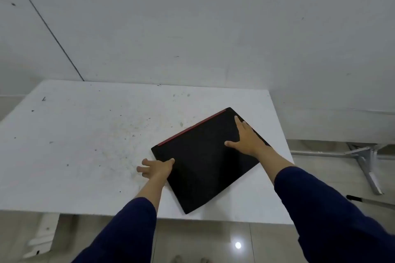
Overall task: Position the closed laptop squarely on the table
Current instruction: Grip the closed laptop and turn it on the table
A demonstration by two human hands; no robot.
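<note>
A closed black laptop with a red strip along its far edge lies flat on the white table, near the right front corner. It sits skewed, rotated against the table's edges. My left hand grips its left side edge, thumb on the lid and fingers down the side. My right hand holds the laptop at its right edge, thumb spread on the lid and index finger pointing toward the far corner, other fingers over the edge.
The table stands against a grey-white wall, its surface scuffed and speckled. Its front edge runs close below the laptop's near corner. A metal frame lies on the tiled floor at the right. A white table leg shows at lower left.
</note>
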